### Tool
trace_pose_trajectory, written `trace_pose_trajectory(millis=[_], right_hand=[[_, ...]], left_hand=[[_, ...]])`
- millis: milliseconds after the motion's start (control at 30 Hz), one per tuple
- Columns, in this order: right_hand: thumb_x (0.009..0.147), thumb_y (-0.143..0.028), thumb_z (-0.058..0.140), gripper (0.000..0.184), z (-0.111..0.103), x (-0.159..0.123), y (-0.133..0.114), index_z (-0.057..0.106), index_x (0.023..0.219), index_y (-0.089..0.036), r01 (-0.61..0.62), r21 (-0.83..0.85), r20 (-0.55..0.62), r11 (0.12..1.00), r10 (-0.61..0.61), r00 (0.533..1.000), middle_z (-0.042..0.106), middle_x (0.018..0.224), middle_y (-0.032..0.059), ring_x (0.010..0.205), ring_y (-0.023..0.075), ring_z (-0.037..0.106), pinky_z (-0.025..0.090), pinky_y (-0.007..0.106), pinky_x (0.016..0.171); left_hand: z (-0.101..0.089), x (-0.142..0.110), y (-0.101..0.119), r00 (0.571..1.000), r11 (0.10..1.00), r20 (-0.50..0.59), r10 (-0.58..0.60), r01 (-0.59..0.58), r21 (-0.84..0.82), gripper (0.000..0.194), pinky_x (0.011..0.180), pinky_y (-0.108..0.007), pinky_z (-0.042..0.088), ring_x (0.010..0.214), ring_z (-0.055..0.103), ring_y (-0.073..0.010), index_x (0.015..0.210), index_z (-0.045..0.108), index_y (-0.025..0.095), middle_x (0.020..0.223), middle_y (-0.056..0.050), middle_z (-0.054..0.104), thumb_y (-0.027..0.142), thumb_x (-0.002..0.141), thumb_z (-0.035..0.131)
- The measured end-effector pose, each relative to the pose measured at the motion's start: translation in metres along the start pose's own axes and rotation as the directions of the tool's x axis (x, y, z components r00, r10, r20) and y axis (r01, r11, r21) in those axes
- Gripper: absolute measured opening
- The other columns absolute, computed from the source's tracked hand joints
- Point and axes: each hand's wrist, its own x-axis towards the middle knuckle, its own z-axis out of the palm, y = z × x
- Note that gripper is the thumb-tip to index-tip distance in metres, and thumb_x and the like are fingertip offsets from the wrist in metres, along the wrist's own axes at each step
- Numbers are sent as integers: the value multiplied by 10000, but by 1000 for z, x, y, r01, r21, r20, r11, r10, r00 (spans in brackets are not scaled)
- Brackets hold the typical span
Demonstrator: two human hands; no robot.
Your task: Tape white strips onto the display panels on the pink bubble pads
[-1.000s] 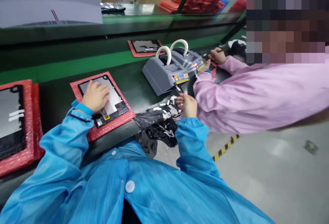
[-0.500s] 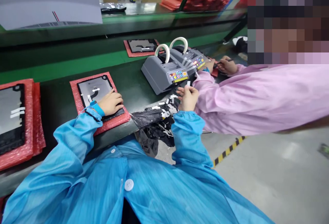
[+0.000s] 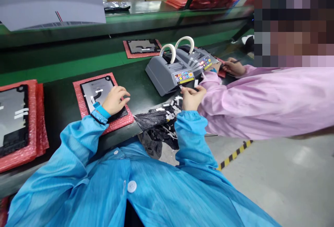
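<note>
My left hand (image 3: 116, 100) is over the lower right part of a tablet panel (image 3: 94, 87), fingers loosely bent and apart, holding nothing. That panel is grey with a black rim and white tape pieces, and it lies on a red bubble-wrap sheet (image 3: 78, 91). At the front of the nearer grey tape dispenser (image 3: 162, 75), my right hand (image 3: 192, 97) pinches a short white strip of tape (image 3: 196, 83) that sticks up from the fingertips. Another finger of this hand reaches to the dispenser's outlet, where a bit of white tape shows.
A black plastic bag (image 3: 156, 117) with white tape scraps hangs at the table edge. Stacked panels on red wrap (image 3: 31, 126) lie at left; another panel (image 3: 142, 46) lies behind. A second tape dispenser (image 3: 191, 55) adjoins the first. A co-worker's pink sleeve (image 3: 250, 98) is close at right.
My left hand has lifted slightly and shifted right, its fingers more spread. My right hand has moved a little toward the dispenser outlet, still pinching the tape strip.
</note>
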Motion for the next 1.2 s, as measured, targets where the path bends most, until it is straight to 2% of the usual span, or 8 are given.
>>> trace_pose_trajectory(millis=[133, 267, 333, 400, 567, 733, 867, 1200], right_hand=[[651, -331, 662, 448, 4, -38, -28, 314, 924, -255, 176, -42, 289, 983, -157, 944, 560, 697, -64, 640, 112, 567, 475, 282, 635], [645, -378, 711, 491, 36, -77, -49, 349, 953, -255, 144, 69, 660, 987, -153, 736, 566, 675, -68, 597, 115, 569, 473, 278, 612], [634, -390, 734, 508, 55, -89, -52, 360, 950, -251, 119, 94, 760, 988, -148, 632, 566, 677, -66, 589, 114, 574, 477, 274, 606], [617, -396, 752, 530, 71, -95, -52, 364, 948, -249, 80, 102, 809, 991, -130, 573, 576, 708, -57, 616, 117, 595, 486, 269, 613], [600, -388, 765, 561, 96, -98, -43, 338, 940, -256, -40, 105, 831, 994, -65, 552, 586, 758, -48, 704, 129, 632, 507, 272, 660], [631, -400, 744, 544, 112, -103, -31, 311, 930, -262, -73, 131, 875, 989, -81, 478, 546, 699, -74, 641, 110, 600, 492, 260, 631], [654, -363, 724, 521, 125, -102, -21, 290, 926, -268, -69, 135, 878, 988, -87, 471, 550, 696, -84, 622, 101, 591, 486, 259, 627], [597, -212, 673, 516, 162, -90, 17, 267, 913, -253, -52, -120, 876, 991, 130, 465, 543, 608, -117, 559, 107, 581, 478, 261, 619]], left_hand=[[-1, 6, 21, 998, 984, -23, -52, 47, -172, 247, 831, -362, 466, 845, 583, -184, 887, 650, 171, 894, -59, 651, 369, 861, 505], [-6, 8, 35, 998, 962, -24, -59, 51, -269, 292, 760, -307, 468, 793, 590, -161, 888, 634, 168, 850, -48, 656, 440, 851, 538], [-9, 2, 33, 995, 955, -25, -98, 87, -283, 314, 737, -292, 461, 768, 583, -154, 795, 619, 167, 794, -43, 648, 460, 858, 526], [-12, -7, 25, 985, 944, -39, -166, 147, -296, 341, 701, -278, 451, 735, 569, -147, 719, 594, 165, 750, -37, 634, 462, 865, 513], [-17, -28, 3, 927, 894, -104, -360, 311, -322, 278, 641, -254, 418, 656, 525, -127, 683, 576, 161, 695, -5, 613, 391, 839, 557], [-21, -32, -1, 898, 850, -71, -434, 382, -363, 224, 636, -234, 411, 640, 512, -112, 677, 573, 159, 679, 11, 607, 341, 807, 584], [-22, -26, -2, 871, 827, -31, -491, 455, -331, 203, 661, -243, 418, 657, 521, -117, 680, 574, 159, 688, 9, 603, 315, 811, 571], [-5, -8, -8, 717, 708, 20, -696, 683, 179, 200, 871, -431, 388, 1102, 469, -301, 764, 646, 173, 988, -105, 607, 302, 855, 522]])
